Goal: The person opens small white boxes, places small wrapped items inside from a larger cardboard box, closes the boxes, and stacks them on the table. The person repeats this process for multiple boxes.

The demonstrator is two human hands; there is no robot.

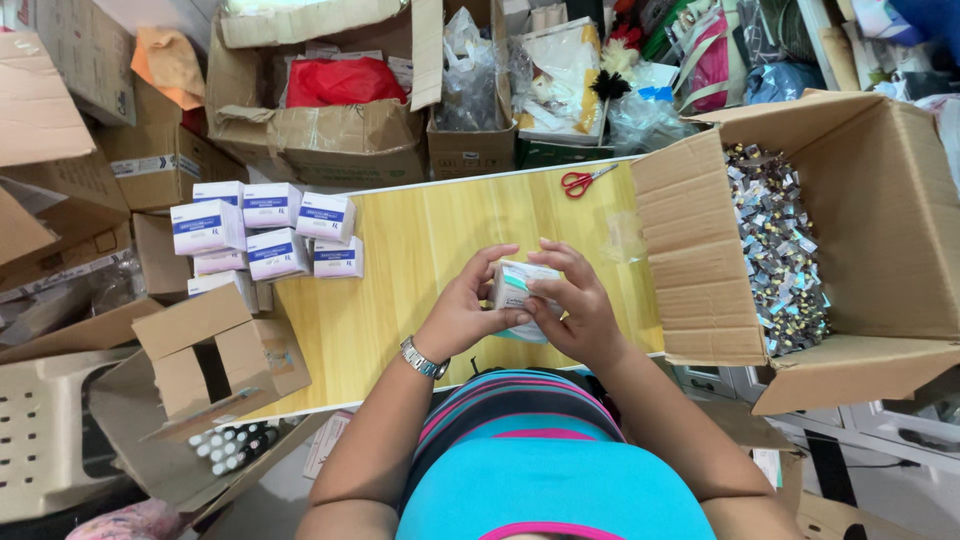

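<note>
From the head camera, looking straight down, both hands meet over the near edge of the yellow table (pixel 420 250). The left hand (pixel 462 312), with a watch (pixel 424 358) at the wrist, and the right hand (pixel 572 305) close around one small white box (pixel 520 285) with a pale green mark, holding it up between them just above the tabletop. The left fingers cup its left side; the right fingers curl over its top and front. It looks to me like the folding or closing stage of one carton, and the next move seems to call for a fine fingertip press on a flap while the other hand keeps the box steady.

A stack of finished white boxes (pixel 265 235) with blue bands sits at the far left of the table, well apart from the hands. A big cardboard carton (pixel 880 210) stands open to the right, holding a heap of small silvery packets (pixel 780 260). Red scissors (pixel 585 181) lie at the far edge. Lower left, an open brown carton (pixel 215 360) holds small bottles with white caps (pixel 225 445).
</note>
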